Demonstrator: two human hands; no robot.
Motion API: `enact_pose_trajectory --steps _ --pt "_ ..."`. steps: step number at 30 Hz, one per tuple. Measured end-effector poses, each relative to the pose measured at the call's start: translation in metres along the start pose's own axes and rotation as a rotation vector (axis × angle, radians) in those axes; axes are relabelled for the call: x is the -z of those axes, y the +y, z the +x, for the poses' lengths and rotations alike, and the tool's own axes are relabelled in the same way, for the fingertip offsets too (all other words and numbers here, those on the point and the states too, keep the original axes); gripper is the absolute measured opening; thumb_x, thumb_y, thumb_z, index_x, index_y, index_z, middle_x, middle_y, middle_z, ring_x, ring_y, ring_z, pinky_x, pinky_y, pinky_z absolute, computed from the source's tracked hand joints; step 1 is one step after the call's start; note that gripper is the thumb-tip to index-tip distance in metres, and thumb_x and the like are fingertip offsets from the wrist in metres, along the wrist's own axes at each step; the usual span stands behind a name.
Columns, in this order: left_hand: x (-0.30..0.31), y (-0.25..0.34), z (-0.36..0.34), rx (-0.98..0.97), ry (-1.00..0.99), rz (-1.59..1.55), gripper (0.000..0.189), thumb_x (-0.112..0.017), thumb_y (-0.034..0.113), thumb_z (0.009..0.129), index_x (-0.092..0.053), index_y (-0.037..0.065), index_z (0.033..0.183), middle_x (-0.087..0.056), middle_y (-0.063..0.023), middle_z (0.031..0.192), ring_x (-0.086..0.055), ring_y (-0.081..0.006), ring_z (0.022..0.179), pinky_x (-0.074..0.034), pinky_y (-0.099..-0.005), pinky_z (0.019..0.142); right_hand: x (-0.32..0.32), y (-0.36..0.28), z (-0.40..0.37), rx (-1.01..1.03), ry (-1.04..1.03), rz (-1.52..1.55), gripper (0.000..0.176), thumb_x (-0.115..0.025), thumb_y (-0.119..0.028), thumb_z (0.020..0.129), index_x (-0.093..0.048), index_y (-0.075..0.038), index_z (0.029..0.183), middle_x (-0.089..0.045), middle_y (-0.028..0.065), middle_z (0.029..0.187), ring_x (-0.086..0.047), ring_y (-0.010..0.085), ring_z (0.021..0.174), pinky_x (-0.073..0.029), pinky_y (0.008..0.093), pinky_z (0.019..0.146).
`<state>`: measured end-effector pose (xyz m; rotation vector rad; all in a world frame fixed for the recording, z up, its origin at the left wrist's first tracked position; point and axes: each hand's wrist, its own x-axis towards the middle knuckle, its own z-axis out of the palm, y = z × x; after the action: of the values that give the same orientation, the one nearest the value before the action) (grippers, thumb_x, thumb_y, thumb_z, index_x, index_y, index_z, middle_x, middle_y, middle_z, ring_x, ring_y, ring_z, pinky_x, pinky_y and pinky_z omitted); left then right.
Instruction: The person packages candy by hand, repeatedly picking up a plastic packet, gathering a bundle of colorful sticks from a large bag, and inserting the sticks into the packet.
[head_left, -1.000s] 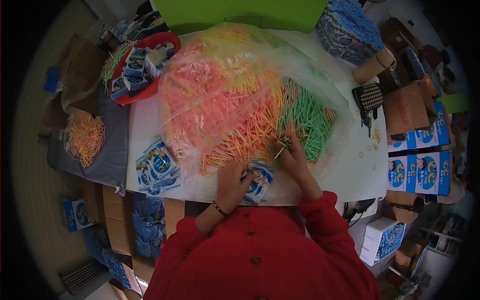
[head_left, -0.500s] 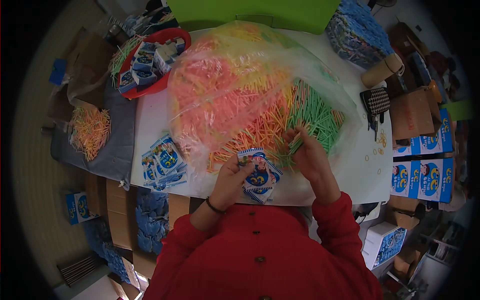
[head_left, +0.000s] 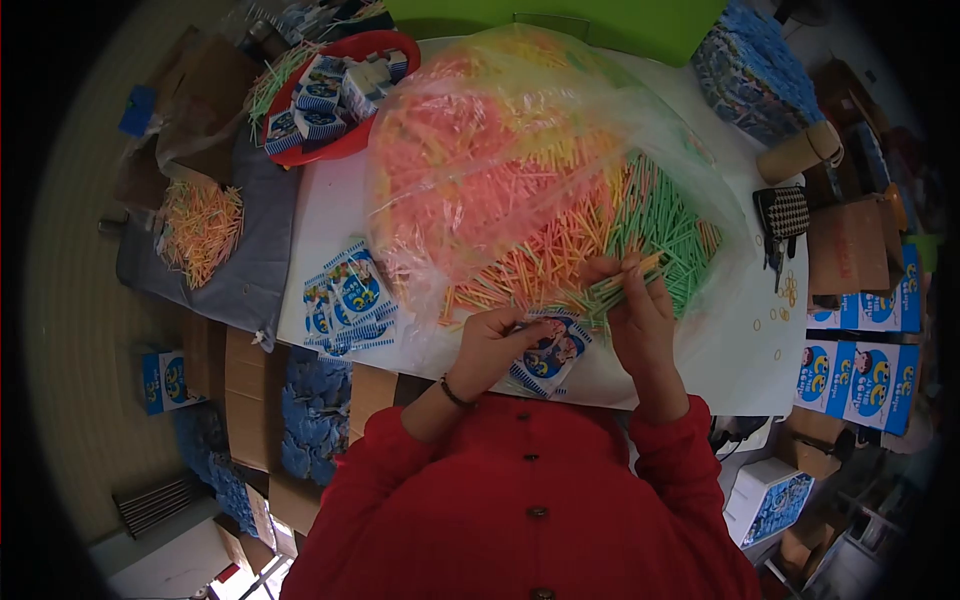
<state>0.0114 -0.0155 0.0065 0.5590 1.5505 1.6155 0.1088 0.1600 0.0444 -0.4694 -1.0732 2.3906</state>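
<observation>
My left hand (head_left: 492,348) pinches the top edge of a blue-and-white printed packet (head_left: 553,352) at the table's front edge. Whether the packet's mouth is open is hard to see. Close by on the right, my right hand (head_left: 643,318) has its fingers closed on a small bunch of thin coloured sticks (head_left: 652,263), mostly green with a few orange ones. Right behind both hands lies a large clear plastic bag (head_left: 480,160) full of pink, orange, yellow and green sticks. Its near right side gapes, baring green sticks (head_left: 660,215).
Several flat packets (head_left: 350,295) lie left of the bag. A red basin (head_left: 345,150) holds filled packets. Loose sticks (head_left: 200,230) rest on grey cloth at far left. Rubber bands (head_left: 788,290), a checked pouch (head_left: 783,212) and a tan bottle (head_left: 800,152) sit at right.
The whole view has shifted slightly right. My right hand has turned, bringing the bunch of sticks up between its fingertips. My left hand's grip has moved to the packet's upper left edge.
</observation>
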Motion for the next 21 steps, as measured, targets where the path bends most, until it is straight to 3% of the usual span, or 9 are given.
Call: enact_pose_trajectory --steps 4,6,9,10,13,16,17,19,21 --pt "-0.008 0.003 0.001 0.082 -0.007 -0.223 0.018 -0.062 0.011 0.092 -0.067 -0.001 0.104 -0.070 -0.0035 0.093 -0.066 -0.0098 0.080 -0.053 -0.0230 0.074 -0.014 0.010 -0.009 -0.044 -0.285 -0.066 0.014 -0.041 -0.016 0.102 -0.049 -0.005 0.105 -0.061 0.0091 0.104 -0.059 0.0171 0.097 -0.046 0.0303 0.085" --pt "-0.008 0.001 0.002 0.152 -0.003 -0.608 0.019 -0.057 0.013 0.095 -0.066 0.000 0.106 -0.069 -0.0045 0.097 -0.066 -0.0104 0.085 -0.053 -0.0243 0.078 -0.009 0.021 -0.007 0.063 -0.205 -0.221 0.012 -0.042 -0.013 0.101 -0.049 -0.005 0.104 -0.060 0.0090 0.102 -0.059 0.0173 0.095 -0.046 0.0301 0.085" --pt "-0.005 0.009 0.001 0.196 0.054 -0.808 0.021 -0.052 0.014 0.098 -0.065 0.001 0.107 -0.069 -0.0058 0.100 -0.065 -0.0114 0.091 -0.052 -0.0257 0.082 0.014 0.033 0.003 0.310 -0.119 -0.569 0.009 -0.044 -0.007 0.099 -0.049 -0.004 0.105 -0.059 0.0095 0.100 -0.058 0.0178 0.093 -0.045 0.0298 0.085" --pt "-0.002 0.006 0.000 0.196 0.059 -0.809 0.021 -0.052 0.014 0.098 -0.065 0.001 0.107 -0.069 -0.0058 0.100 -0.065 -0.0114 0.091 -0.052 -0.0257 0.082 0.025 0.036 0.007 0.457 -0.111 -0.759 0.010 -0.046 -0.004 0.097 -0.049 -0.003 0.107 -0.059 0.0100 0.100 -0.057 0.0180 0.094 -0.045 0.0297 0.085" --pt "0.009 -0.006 0.000 0.180 0.079 -0.737 0.023 -0.050 0.015 0.099 -0.064 0.000 0.109 -0.068 -0.0069 0.103 -0.065 -0.0126 0.094 -0.052 -0.0267 0.084 0.047 0.044 0.015 0.306 -0.126 -1.019 0.017 -0.047 0.001 0.095 -0.049 -0.002 0.111 -0.058 0.0105 0.101 -0.057 0.0181 0.095 -0.046 0.0293 0.084" --pt "0.010 -0.014 -0.002 0.165 0.064 -0.669 0.021 -0.052 0.012 0.098 -0.064 -0.001 0.109 -0.068 -0.0071 0.103 -0.064 -0.0122 0.093 -0.052 -0.0259 0.084 0.047 0.044 0.017 0.466 -0.188 -1.126 0.021 -0.046 0.000 0.095 -0.049 -0.003 0.115 -0.058 0.0096 0.102 -0.057 0.0184 0.095 -0.046 0.0286 0.085" --pt "0.009 -0.016 -0.003 0.132 0.074 -0.597 0.019 -0.054 0.010 0.096 -0.065 -0.002 0.108 -0.069 -0.0070 0.102 -0.064 -0.0120 0.093 -0.052 -0.0254 0.084 0.044 0.041 0.014 0.462 -0.190 -1.121 0.021 -0.046 0.000 0.095 -0.049 -0.003 0.115 -0.058 0.0096 0.102 -0.057 0.0184 0.095 -0.046 0.0286 0.085" --pt "0.010 -0.020 -0.005 0.097 0.087 -0.521 0.018 -0.056 0.007 0.094 -0.066 -0.002 0.106 -0.069 -0.0069 0.102 -0.064 -0.0118 0.092 -0.051 -0.0250 0.084 0.034 0.030 0.010 0.053 -0.060 -0.895 0.017 -0.044 -0.002 0.096 -0.049 -0.004 0.112 -0.058 0.0092 0.101 -0.057 0.0190 0.095 -0.045 0.0292 0.086" --pt "0.011 -0.019 -0.006 0.027 0.078 -0.403 0.015 -0.058 0.000 0.091 -0.068 -0.003 0.102 -0.070 -0.0097 0.101 -0.065 -0.0146 0.093 -0.052 -0.0272 0.085 0.037 0.029 0.011 0.101 -0.040 -0.743 0.013 -0.044 -0.006 0.098 -0.049 -0.005 0.111 -0.058 0.0085 0.101 -0.056 0.0188 0.098 -0.044 0.0304 0.089"
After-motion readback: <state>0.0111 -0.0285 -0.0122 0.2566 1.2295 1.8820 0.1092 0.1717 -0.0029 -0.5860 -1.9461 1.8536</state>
